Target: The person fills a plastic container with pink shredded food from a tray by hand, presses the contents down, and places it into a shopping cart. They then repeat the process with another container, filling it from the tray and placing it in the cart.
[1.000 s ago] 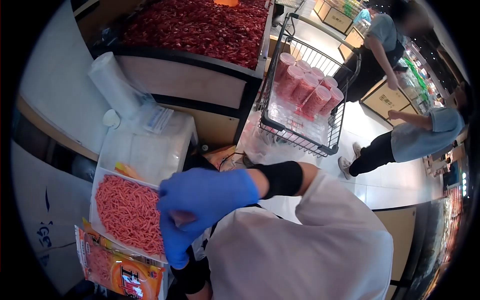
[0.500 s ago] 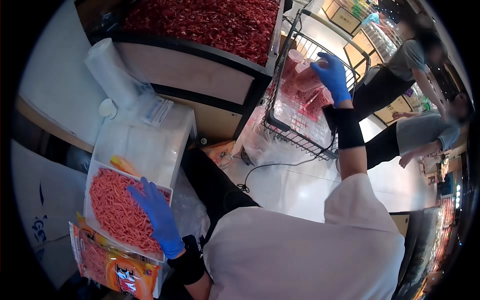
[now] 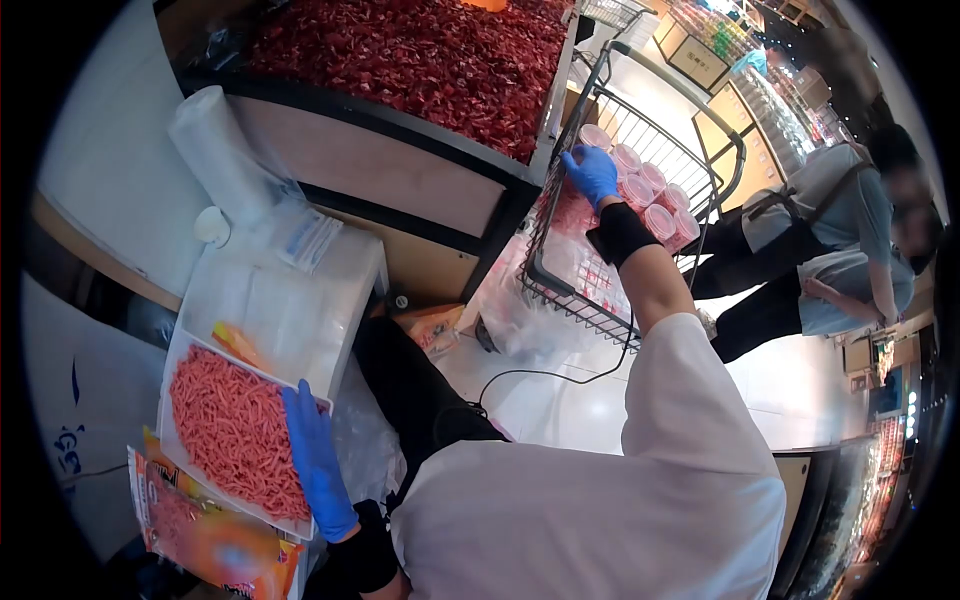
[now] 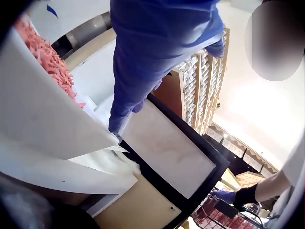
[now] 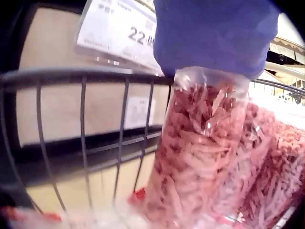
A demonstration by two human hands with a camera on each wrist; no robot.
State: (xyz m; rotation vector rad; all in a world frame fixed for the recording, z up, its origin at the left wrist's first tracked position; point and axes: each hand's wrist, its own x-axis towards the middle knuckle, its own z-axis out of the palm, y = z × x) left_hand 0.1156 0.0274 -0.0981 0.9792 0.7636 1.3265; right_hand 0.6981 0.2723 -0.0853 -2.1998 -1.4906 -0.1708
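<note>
In the cart's near-left corner, my blue-gloved right hand (image 3: 592, 172) grips the top of a clear plastic jar (image 5: 195, 148) of pink shredded strips. The glove covers the jar's top in the right wrist view. Other lidded jars (image 3: 658, 220) of the same strips stand close beside it. My gloved left hand (image 3: 318, 455) rests along the near right edge of a white tray (image 4: 52, 109), its fingers straight. Pink strips (image 3: 235, 425) fill that tray.
The wire shopping cart (image 3: 575, 285) stands beside a bin of dark red pieces (image 3: 420, 70). Printed snack bags (image 3: 200, 530) lie by the tray, and a plastic bag roll (image 3: 215, 150) stands behind it. Two people (image 3: 850, 260) stand beyond the cart. A cable (image 3: 540, 372) crosses the floor.
My right hand went from the tray to the cart, over the jars, then down to its near-left corner. My left hand slid off the strips to the tray's edge. The people beyond shifted.
</note>
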